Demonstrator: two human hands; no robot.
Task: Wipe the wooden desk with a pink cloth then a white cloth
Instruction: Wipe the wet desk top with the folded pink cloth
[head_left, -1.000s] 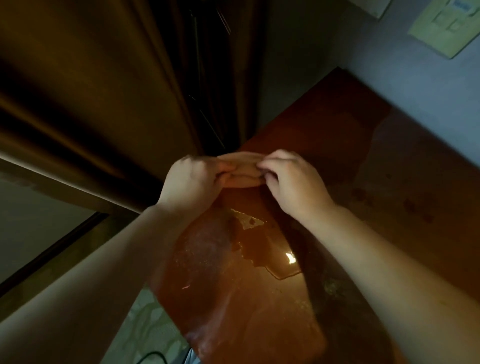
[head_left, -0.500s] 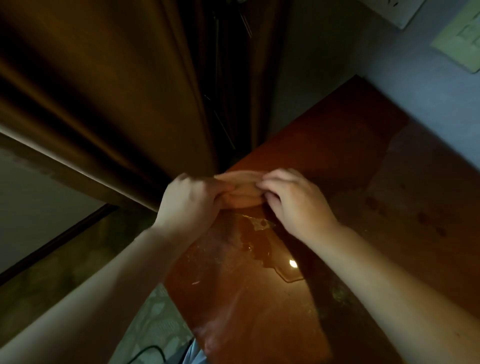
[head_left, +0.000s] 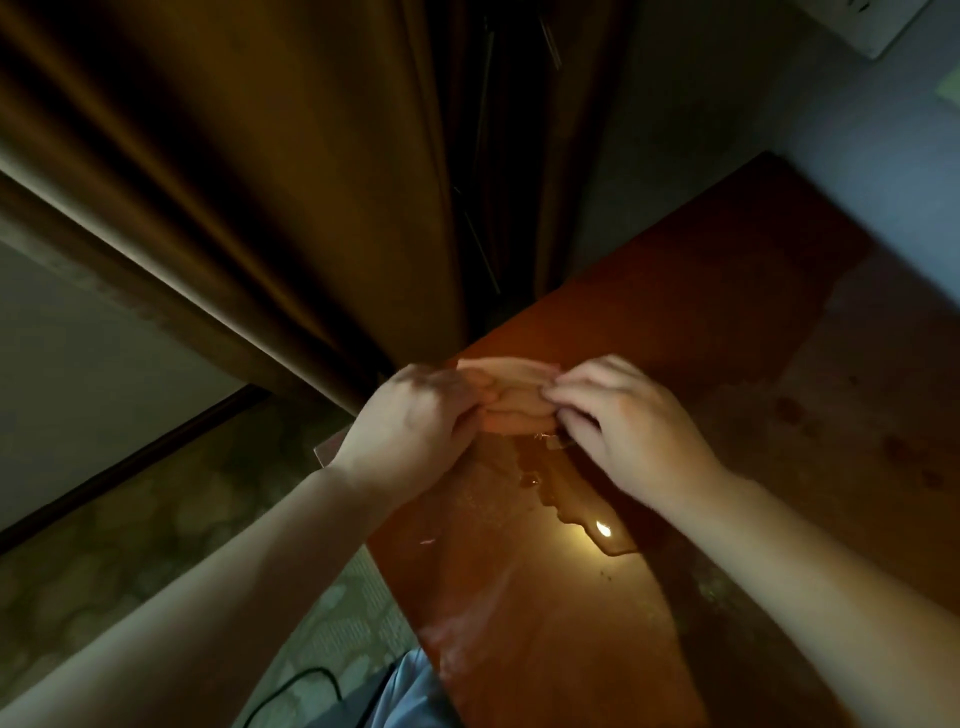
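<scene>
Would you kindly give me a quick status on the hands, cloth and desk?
Left hand and right hand both grip the bunched pink cloth. Cloth at the wooden desk edge, beside the curtain. Wet patch glistens just nearer.

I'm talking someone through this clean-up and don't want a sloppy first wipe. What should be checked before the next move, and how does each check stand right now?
1. Pink cloth gripped: ok, left hand and right hand both pinch it.
2. Cloth folded compact: ok, a small wad between the fingers.
3. Cloth touching the wooden desk: cannot tell, hands hide its underside.
4. Target found: ok, a puddle shines just nearer than the hands.
5. White cloth ready: cannot tell, none in view.
</scene>
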